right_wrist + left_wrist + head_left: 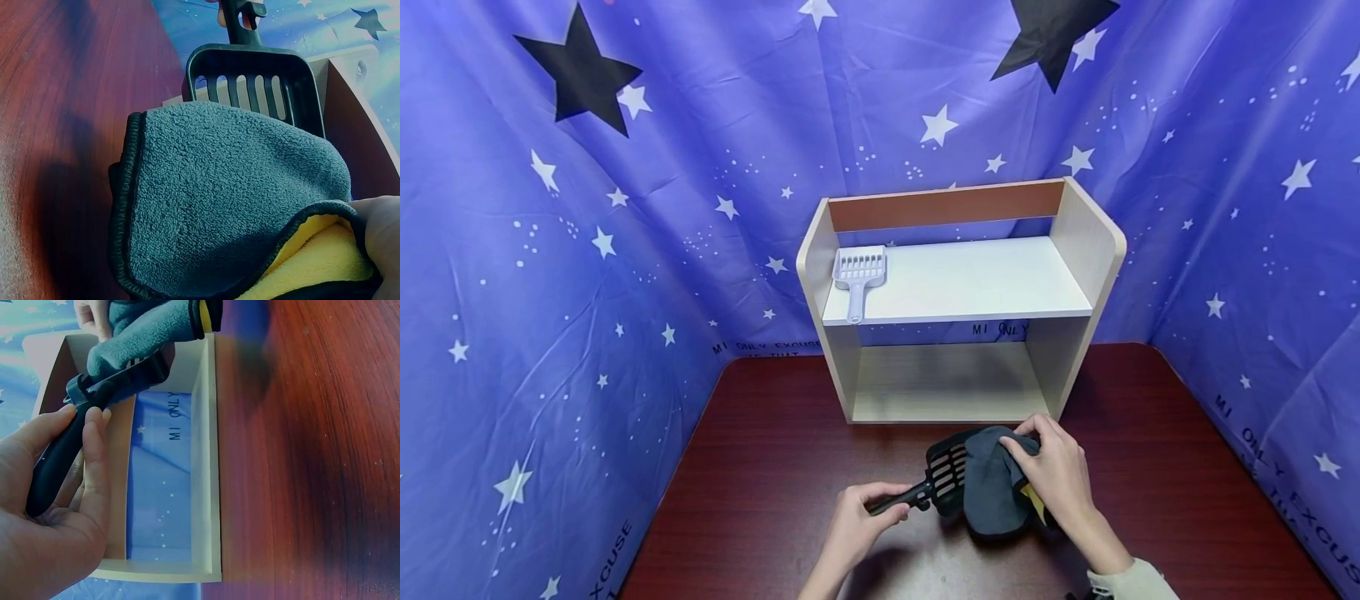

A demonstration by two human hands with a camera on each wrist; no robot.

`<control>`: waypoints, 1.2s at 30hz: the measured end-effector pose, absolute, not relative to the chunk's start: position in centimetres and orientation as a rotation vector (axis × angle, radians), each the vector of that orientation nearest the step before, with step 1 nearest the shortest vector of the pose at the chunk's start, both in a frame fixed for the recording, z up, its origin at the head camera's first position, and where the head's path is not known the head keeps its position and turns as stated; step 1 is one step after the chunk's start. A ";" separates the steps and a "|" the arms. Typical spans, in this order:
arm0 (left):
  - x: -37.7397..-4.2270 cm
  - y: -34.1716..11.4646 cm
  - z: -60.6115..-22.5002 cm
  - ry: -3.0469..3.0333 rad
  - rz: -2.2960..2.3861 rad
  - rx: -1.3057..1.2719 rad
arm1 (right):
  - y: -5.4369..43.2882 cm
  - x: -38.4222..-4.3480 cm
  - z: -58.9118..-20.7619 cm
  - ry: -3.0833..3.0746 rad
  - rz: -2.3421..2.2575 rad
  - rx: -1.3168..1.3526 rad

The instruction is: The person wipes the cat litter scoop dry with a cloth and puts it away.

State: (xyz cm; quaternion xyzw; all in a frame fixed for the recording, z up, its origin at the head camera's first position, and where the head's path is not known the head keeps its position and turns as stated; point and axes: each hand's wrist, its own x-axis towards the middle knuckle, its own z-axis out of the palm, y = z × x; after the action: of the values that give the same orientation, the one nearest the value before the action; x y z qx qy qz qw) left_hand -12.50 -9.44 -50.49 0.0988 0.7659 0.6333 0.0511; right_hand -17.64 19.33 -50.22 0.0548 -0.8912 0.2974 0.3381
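Observation:
My left hand [852, 518] grips the handle of a black slotted litter scoop [947, 471], thumb and fingers around it. The scoop is held above the table in front of the shelf, its head pointing right. A grey cloth [992, 487] with a black edge and yellow underside [319, 259] covers part of the scoop's head. My right hand [1057, 465] pinches the cloth and holds it against the scoop. In the right wrist view the scoop's slots [247, 90] show beyond the cloth, while the rest of the head is hidden under it.
A pale wooden two-tier shelf [958, 279] stands at the back of the dark red table [760, 467]. On its upper board, at the left, lies a light-coloured slotted scoop [859, 275]. A blue curtain with stars [692, 208] surrounds the table on the back and sides.

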 end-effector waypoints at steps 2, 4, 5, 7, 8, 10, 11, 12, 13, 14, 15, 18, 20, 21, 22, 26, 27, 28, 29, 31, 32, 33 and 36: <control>-12.5 -9.5 -50.6 2.317 1.934 0.296 | 19.5 -17.6 -50.2 -2.319 0.782 0.137; -12.5 -9.6 -50.7 2.299 1.945 0.286 | 19.6 -17.6 -50.1 -2.325 0.789 0.134; -12.5 -9.6 -50.8 2.291 1.951 0.281 | 19.6 -17.6 -50.1 -2.329 0.798 0.137; -12.6 -9.7 -51.0 2.271 1.968 0.271 | 19.7 -17.5 -50.1 -2.336 0.818 0.150; -12.6 -9.7 -51.1 2.263 1.977 0.263 | 19.7 -17.5 -50.1 -2.340 0.832 0.160; -12.7 -9.7 -51.2 2.244 1.997 0.254 | 19.7 -17.5 -50.1 -2.338 0.854 0.194; -12.7 -9.7 -51.3 2.239 2.005 0.249 | 19.6 -17.5 -50.1 -2.333 0.867 0.214; -12.8 -9.7 -51.4 2.235 2.012 0.246 | 19.6 -17.5 -50.0 -2.327 0.877 0.233; -12.8 -9.7 -51.4 2.231 2.020 0.244 | 19.5 -17.5 -50.0 -2.321 0.888 0.254; -12.8 -9.6 -51.4 2.227 2.026 0.243 | 19.4 -17.4 -49.9 -2.313 0.895 0.273; -12.9 -9.6 -51.5 2.221 2.033 0.242 | 19.3 -17.4 -49.9 -2.305 0.901 0.294; -12.8 -9.5 -51.5 2.208 2.051 0.255 | 18.7 -17.3 -49.8 -2.297 0.922 0.333; -12.8 -9.4 -51.5 2.194 2.062 0.263 | 18.4 -17.3 -49.8 -2.300 0.929 0.346; -12.9 -9.3 -51.5 2.191 2.063 0.268 | 18.3 -17.3 -49.8 -2.304 0.932 0.352; -12.9 -9.3 -51.5 2.188 2.065 0.274 | 18.1 -17.3 -49.8 -2.310 0.932 0.354; -13.0 -9.0 -51.5 2.191 2.052 0.255 | 17.6 -17.2 -49.7 -2.329 0.931 0.353; -13.1 -9.0 -51.5 2.196 2.047 0.251 | 17.5 -17.1 -49.6 -2.335 0.933 0.350; -13.1 -9.0 -51.5 2.196 2.047 0.246 | 17.3 -17.1 -49.6 -2.341 0.933 0.346; -13.1 -8.9 -51.4 2.198 2.043 0.240 | 17.3 -17.1 -49.5 -2.346 0.934 0.344; -13.1 -8.8 -51.4 2.201 2.038 0.239 | 17.1 -17.1 -49.5 -2.355 0.937 0.342; -13.0 -8.8 -51.3 2.203 2.035 0.239 | 17.0 -17.0 -49.5 -2.358 0.938 0.343; -13.0 -8.7 -51.3 2.203 2.033 0.241 | 16.9 -17.0 -49.5 -2.359 0.938 0.345; -12.9 -8.5 -51.2 2.201 2.028 0.252 | 16.7 -17.0 -49.6 -2.348 0.939 0.362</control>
State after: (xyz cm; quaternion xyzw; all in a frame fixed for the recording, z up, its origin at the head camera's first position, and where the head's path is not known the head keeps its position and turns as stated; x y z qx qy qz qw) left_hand -12.92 -8.55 -51.17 0.0838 0.7310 0.6737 0.0690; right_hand -17.02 16.72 -49.60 0.1358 -0.8798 0.3517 0.2894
